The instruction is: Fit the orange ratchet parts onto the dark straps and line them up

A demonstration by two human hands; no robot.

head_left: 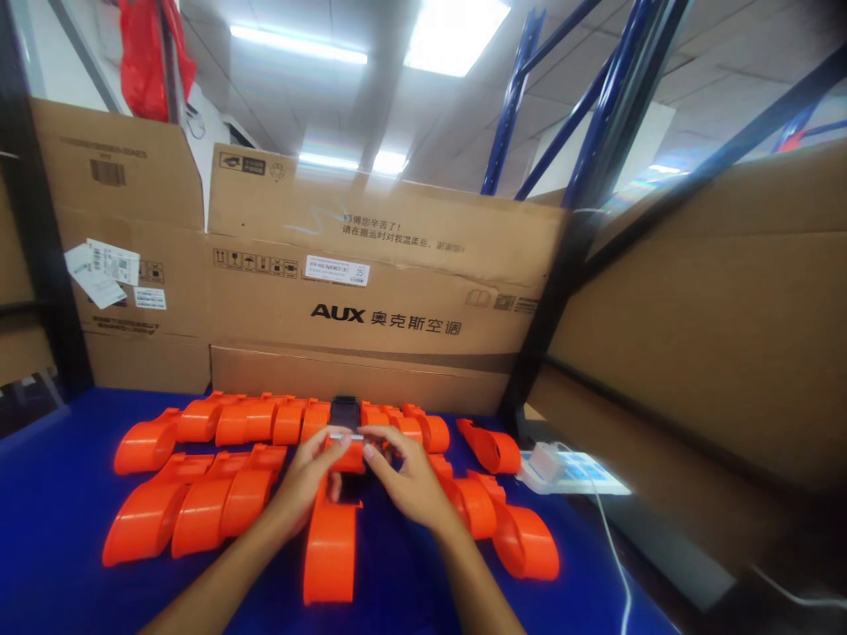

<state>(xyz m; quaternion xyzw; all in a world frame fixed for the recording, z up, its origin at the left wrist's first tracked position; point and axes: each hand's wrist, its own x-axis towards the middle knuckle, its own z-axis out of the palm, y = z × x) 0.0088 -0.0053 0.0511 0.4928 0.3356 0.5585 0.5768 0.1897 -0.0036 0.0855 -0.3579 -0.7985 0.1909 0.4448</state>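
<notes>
Between my hands is an orange plastic loop piece [348, 457] with a thin whitish strip [347, 436] along its top edge. My left hand [310, 467] grips it from the left, thumb on the front, with a fingertip showing underneath. From the other side, my right hand [408, 481] pinches its right end between thumb and fingers. Just below my hands a similar orange loop [329, 554] lies on the blue table surface [390, 591]. A dark block-like object [345, 412] stands right behind the held piece; what it is cannot be made out.
More orange loops stand in rows to the left [144, 520] and right [526, 540]. One orange loop [498, 450] sits apart near a white power strip [575, 472] with a plugged-in adapter and trailing cable [612, 538]. Cardboard panels [371, 353] and dark rack posts [543, 326] enclose the table.
</notes>
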